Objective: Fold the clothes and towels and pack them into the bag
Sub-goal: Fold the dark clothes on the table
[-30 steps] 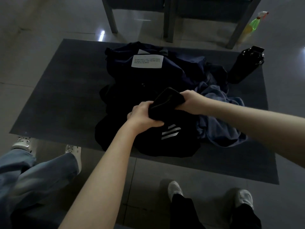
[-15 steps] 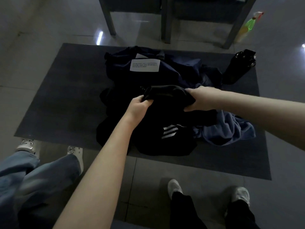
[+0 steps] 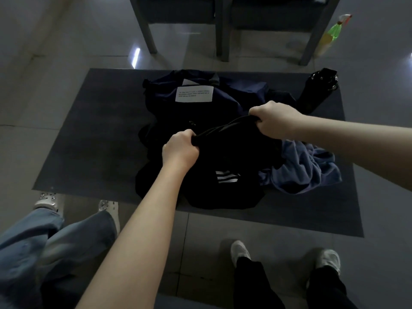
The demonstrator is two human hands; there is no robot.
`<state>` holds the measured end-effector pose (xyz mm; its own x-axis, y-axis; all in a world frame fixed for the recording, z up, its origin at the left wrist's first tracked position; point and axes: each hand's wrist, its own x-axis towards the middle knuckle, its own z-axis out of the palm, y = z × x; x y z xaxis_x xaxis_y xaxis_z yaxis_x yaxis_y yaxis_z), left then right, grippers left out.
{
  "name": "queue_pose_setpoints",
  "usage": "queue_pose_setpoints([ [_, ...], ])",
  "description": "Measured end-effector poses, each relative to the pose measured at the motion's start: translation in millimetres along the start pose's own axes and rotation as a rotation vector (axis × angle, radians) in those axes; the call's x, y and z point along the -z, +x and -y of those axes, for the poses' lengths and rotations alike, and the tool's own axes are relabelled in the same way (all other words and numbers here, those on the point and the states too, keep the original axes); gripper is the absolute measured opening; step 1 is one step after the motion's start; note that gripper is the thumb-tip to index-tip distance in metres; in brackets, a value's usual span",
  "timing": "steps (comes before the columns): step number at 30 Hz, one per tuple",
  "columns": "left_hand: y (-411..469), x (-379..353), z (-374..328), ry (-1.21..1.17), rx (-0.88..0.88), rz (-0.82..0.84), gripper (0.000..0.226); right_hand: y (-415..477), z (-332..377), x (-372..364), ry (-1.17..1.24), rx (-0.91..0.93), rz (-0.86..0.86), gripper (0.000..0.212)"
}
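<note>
Gripping the upper edge of the black garment (image 3: 225,157), fingers clenched: left hand (image 3: 179,150) mid-frame, right hand (image 3: 275,121) up and right. Held edge slanting lower left to upper right, rest draped on the mat (image 3: 89,141). Navy bag (image 3: 240,94) just beyond, upper centre, nearer the right hand.

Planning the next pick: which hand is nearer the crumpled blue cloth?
Right. The right hand grips the black garment close to the blue cloth, just beyond its left side. The left hand grips the garment's other end, farther left.
</note>
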<state>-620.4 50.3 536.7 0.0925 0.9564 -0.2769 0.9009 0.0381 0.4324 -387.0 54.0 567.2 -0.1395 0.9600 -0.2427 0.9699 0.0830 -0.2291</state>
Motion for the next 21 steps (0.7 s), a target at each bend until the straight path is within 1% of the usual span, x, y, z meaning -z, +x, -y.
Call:
queue_pose_setpoints([
  [2,-0.2,-3.2,9.0,-0.133,0.081,-0.008,0.025,-0.2,-7.6,0.8,-0.004,-0.024,-0.008,0.024],
  [4,0.6,-4.4,15.4,-0.288,0.172,-0.02,0.022,-2.9,-15.5,-0.1,0.057,-0.033,0.009,0.021],
  [5,1.9,-3.8,17.2,-0.343,0.209,-0.039,0.021,-6.3,-17.9,0.1,0.087,-0.017,0.027,0.024],
  [7,7.2,-1.1,18.2,-0.484,0.291,-0.065,0.021,-15.9,-20.9,3.5,0.081,0.023,0.105,0.046],
  [9,10.2,3.9,15.2,-0.599,0.338,-0.036,0.019,-27.2,-21.9,6.9,-0.096,0.107,0.199,0.062],
  [10,10.2,5.9,13.0,-0.626,0.345,0.001,0.019,-32.2,-23.4,7.1,-0.209,0.155,0.234,0.062],
  [11,10.4,6.6,10.7,-0.648,0.349,0.045,0.02,-36.7,-25.0,7.6,-0.3,0.19,0.262,0.055],
  [13,7.1,6.9,4.2,-0.691,0.338,0.142,0.023,-44.3,-27.2,10.6,-0.372,0.203,0.303,0.032],
  [14,3.7,7.1,0.4,-0.7,0.318,0.19,0.024,-47.4,-28.9,12.3,-0.379,0.187,0.335,0.026],
  [16,-4.9,9.0,-7.5,-0.684,0.264,0.263,0.026,-52.0,-32.3,16.5,-0.376,0.15,0.399,0.025],
  [17,-9.6,11.4,-10.9,-0.685,0.247,0.285,0.027,-53.0,-33.2,20.2,-0.364,0.137,0.404,0.026],
  [18,-14.3,14.0,-13.4,-0.714,0.25,0.326,0.027,-53.0,-33.5,24.7,-0.348,0.124,0.399,0.026],
  [20,-21.4,21.1,-15.4,-0.807,0.284,0.459,0.024,-50.0,-34.1,34.8,-0.304,0.067,0.381,0.03],
  [21,-22.2,24.6,-14.0,-0.804,0.28,0.513,0.027,-47.1,-33.9,39.9,-0.297,0.036,0.386,0.034],
])
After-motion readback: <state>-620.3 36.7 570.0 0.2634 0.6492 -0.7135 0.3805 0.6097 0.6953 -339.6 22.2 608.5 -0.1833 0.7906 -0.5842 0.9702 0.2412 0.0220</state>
